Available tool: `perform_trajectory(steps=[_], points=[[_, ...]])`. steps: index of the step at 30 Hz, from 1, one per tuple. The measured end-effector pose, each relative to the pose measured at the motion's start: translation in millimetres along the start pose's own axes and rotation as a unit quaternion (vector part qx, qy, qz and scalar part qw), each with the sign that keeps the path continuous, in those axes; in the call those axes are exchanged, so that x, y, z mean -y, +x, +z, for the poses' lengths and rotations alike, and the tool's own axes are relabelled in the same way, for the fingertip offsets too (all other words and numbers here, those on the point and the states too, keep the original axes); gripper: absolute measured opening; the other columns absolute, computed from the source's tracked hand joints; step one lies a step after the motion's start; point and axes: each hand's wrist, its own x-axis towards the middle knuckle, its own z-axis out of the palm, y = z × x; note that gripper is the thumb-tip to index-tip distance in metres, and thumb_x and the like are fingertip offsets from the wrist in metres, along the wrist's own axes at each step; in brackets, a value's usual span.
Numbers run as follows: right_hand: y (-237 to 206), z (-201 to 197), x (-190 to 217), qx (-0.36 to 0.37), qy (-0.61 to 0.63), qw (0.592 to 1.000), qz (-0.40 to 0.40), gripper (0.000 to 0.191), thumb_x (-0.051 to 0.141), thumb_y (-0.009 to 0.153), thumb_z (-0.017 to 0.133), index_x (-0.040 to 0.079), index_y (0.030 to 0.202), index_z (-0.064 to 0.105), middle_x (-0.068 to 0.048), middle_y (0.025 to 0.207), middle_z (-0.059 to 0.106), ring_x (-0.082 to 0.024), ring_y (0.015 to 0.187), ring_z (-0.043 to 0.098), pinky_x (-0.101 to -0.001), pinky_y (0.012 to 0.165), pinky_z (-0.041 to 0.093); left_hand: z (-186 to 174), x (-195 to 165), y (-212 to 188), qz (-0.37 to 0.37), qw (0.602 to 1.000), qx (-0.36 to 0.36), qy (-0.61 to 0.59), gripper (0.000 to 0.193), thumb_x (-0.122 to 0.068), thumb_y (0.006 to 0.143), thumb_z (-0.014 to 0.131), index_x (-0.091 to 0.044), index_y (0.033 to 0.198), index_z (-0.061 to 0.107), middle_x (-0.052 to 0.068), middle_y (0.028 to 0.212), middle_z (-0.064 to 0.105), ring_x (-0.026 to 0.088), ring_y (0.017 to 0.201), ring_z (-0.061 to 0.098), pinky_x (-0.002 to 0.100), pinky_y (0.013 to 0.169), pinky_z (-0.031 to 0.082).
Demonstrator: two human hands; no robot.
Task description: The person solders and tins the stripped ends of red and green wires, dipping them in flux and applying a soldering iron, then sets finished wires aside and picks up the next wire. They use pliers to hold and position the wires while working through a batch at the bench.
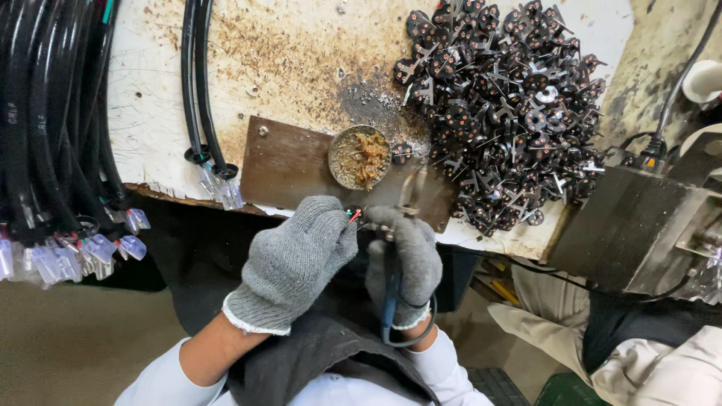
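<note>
a single head-worn camera is looking steeply down from just above the person, facing forward over the near edge of the workbench (301, 45). it is sitting close, with the gloved hands filling the lower middle of the view.

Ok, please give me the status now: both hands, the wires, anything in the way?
Left hand gloved, pinching small red and green wire ends. Right hand gloved, gripping blue-handled soldering iron, tip at wires. Flux tin just beyond; nothing blocking.
</note>
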Motion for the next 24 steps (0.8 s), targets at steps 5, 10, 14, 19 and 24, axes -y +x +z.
perform_trajectory(steps=[5,10,14,19,24], points=[[-1.6,-32.4,-21.1,0.039,0.090,0.995,-0.003,0.020,0.027,0.100,0.075,0.007,0.105,0.072,-0.005,0.096,0.072,-0.019,0.085,0.070,-0.0304,0.081,0.057,-0.8,-0.6,2.5,0.004,1.000,-0.015,0.011,0.019,-0.015,0.093,0.076,-0.005,0.105,0.064,0.012,0.104,0.066,0.030,0.081,0.069,0.038,0.063,0.055],[-16.3,-41.5,-52.3,0.022,0.083,0.996,-0.006,0.038,0.044,0.096,0.074,0.007,0.097,0.074,-0.005,0.092,0.074,-0.024,0.091,0.073,-0.0385,0.091,0.058,0.0,-0.5,3.5,0.004,1.000,-0.003,0.009,0.019,-0.017,0.092,0.074,-0.006,0.103,0.064,0.012,0.102,0.065,0.030,0.080,0.069,0.038,0.061,0.053],[-23.8,-39.2,-53.9,0.036,0.021,0.998,-0.043,0.040,0.048,0.095,0.069,0.009,0.099,0.076,-0.006,0.093,0.074,-0.027,0.093,0.073,-0.0394,0.091,0.056,3.0,-0.7,4.8,0.002,0.999,-0.013,0.030,0.015,-0.016,0.096,0.075,-0.006,0.101,0.064,0.011,0.099,0.065,0.029,0.078,0.069,0.038,0.059,0.052],[-16.5,-38.5,-49.6,0.051,0.054,0.996,-0.053,0.036,0.045,0.093,0.066,0.011,0.094,0.077,-0.004,0.087,0.075,-0.025,0.086,0.075,-0.0409,0.089,0.060,3.0,-2.5,5.4,-0.012,1.000,-0.009,0.008,0.015,-0.015,0.094,0.075,-0.007,0.100,0.064,0.011,0.100,0.065,0.030,0.077,0.068,0.038,0.060,0.054],[-13.6,-42.3,-52.8,0.072,0.006,0.992,-0.099,0.036,0.044,0.094,0.068,0.009,0.095,0.076,-0.006,0.089,0.075,-0.029,0.089,0.075,-0.0437,0.091,0.059,6.3,-4.8,6.3,-0.029,0.999,-0.024,0.002,0.018,-0.014,0.090,0.078,-0.008,0.097,0.063,0.012,0.100,0.065,0.030,0.072,0.067,0.039,0.061,0.054]])
